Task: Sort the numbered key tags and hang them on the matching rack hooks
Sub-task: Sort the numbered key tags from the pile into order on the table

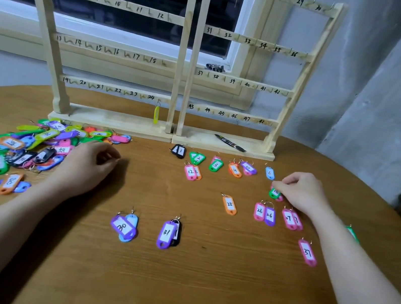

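Note:
Two wooden racks (180,74) with numbered hooks stand at the back of the table. One yellow tag (156,114) hangs under hook 24. A mixed pile of coloured tags (22,146) lies at the left. Sorted pairs lie in rows on the right: 1 to 6, 12, 25, 26, 27, 30 (124,226), 31 (167,234) and 37 (307,252). My right hand (299,191) pinches a green tag (274,193) lying on a pink one on the table. My left hand (88,167) rests beside the pile, fingers loosely curled, holding nothing.
A black marker (230,143) lies on the right rack's base. The round wooden table (198,284) has open surface in front. A window and sill are behind the racks, with black clips (215,67) on the sill. A green tag (352,233) peeks out behind my right forearm.

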Demonstrator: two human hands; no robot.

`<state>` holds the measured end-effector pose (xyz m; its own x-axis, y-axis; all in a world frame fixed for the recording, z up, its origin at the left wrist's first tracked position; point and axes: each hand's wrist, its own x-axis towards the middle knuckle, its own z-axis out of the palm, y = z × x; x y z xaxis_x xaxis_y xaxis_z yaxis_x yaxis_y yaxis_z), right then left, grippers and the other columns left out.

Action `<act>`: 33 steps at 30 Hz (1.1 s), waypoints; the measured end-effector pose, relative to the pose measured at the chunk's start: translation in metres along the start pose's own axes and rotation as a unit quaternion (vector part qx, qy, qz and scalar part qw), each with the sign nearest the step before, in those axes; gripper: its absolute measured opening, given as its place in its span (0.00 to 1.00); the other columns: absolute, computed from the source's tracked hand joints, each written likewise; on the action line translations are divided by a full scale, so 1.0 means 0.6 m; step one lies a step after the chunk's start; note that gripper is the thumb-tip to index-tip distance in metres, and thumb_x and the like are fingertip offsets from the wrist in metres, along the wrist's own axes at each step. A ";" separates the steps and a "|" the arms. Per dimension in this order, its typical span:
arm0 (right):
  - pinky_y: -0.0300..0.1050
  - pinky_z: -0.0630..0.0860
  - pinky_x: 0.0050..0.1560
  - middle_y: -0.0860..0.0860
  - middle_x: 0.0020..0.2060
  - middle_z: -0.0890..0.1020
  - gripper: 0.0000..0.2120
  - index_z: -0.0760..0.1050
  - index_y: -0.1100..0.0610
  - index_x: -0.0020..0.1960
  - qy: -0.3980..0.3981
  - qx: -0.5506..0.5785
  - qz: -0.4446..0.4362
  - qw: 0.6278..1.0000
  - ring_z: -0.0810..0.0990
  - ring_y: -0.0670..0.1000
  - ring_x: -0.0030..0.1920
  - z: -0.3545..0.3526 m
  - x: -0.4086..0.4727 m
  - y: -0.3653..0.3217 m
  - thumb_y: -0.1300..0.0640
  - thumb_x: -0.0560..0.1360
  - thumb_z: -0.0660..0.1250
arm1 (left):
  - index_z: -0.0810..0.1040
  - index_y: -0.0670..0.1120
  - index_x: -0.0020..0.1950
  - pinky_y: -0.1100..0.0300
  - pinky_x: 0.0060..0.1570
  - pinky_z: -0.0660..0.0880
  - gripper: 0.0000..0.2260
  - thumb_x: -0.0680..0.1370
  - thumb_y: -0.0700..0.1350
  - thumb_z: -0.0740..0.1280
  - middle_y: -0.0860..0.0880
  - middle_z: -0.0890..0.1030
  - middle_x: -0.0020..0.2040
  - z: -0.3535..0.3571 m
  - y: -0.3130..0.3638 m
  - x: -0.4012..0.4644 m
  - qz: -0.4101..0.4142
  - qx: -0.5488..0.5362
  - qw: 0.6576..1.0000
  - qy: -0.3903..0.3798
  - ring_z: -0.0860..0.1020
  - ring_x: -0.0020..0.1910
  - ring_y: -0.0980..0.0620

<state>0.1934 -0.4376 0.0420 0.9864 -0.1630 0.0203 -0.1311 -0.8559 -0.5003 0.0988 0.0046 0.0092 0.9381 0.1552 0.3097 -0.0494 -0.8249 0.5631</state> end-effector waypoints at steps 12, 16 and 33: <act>0.36 0.71 0.38 0.47 0.41 0.82 0.02 0.82 0.51 0.45 -0.072 0.104 -0.260 0.957 0.78 0.45 0.42 0.112 -0.048 -0.279 0.55 0.76 0.72 | 0.78 0.45 0.60 0.46 0.54 0.75 0.21 0.72 0.52 0.77 0.41 0.78 0.53 -0.035 -0.060 0.026 -0.130 0.044 0.987 0.085 0.77 0.54 0.39; 0.36 0.73 0.40 0.48 0.41 0.82 0.05 0.84 0.52 0.49 -0.126 0.071 -0.327 0.934 0.79 0.48 0.43 0.188 -0.054 -0.359 0.57 0.78 0.69 | 0.80 0.50 0.64 0.48 0.59 0.72 0.24 0.72 0.58 0.76 0.41 0.76 0.56 -0.026 -0.055 0.050 -0.123 0.067 0.987 0.084 0.75 0.59 0.39; 0.47 0.71 0.42 0.48 0.46 0.79 0.09 0.80 0.53 0.57 -0.060 -0.081 -0.412 0.906 0.77 0.52 0.44 0.310 -0.032 -0.478 0.52 0.83 0.62 | 0.78 0.46 0.46 0.57 0.44 0.67 0.05 0.80 0.45 0.68 0.50 0.79 0.42 -0.026 -0.085 0.070 -0.035 0.019 0.988 0.150 0.77 0.44 0.47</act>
<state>0.2305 -0.0979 0.0239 0.7589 0.6094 0.2296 0.6505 -0.7254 -0.2249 0.1357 0.0614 0.0055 0.7941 0.3618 0.4884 0.0296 -0.8256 0.5635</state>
